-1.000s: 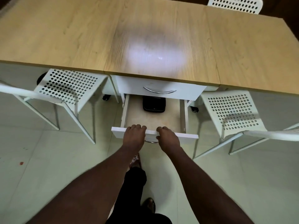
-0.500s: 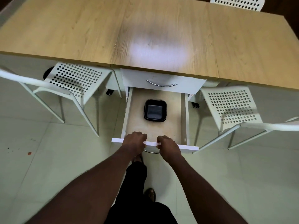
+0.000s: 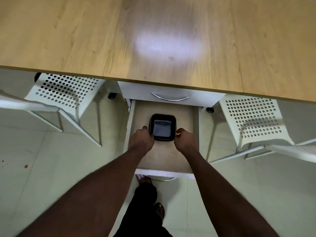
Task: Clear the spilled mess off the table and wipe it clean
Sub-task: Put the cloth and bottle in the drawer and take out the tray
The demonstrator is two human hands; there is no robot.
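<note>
A black square container (image 3: 162, 128) sits in the open lower drawer (image 3: 164, 159) under the wooden table (image 3: 68, 40). My left hand (image 3: 141, 140) grips the container's left edge, fingers curled over the rim. My right hand (image 3: 185, 140) is curled against its right edge, thumb at the rim. The container looks empty inside. A faint dark mark (image 3: 171, 57) shows on the tabletop beside a bright patch of reflected light.
The upper drawer (image 3: 201, 100) with its curved metal handle is closed just above the container. White perforated chairs stand left (image 3: 66, 89) and right (image 3: 253, 117) of the drawers. Small red spots (image 3: 26, 166) lie on the pale tiled floor.
Both hands let go of the drawer front, after pulling it further out, and reached in to the black container, now holding it on either side. The camera moved closer.
</note>
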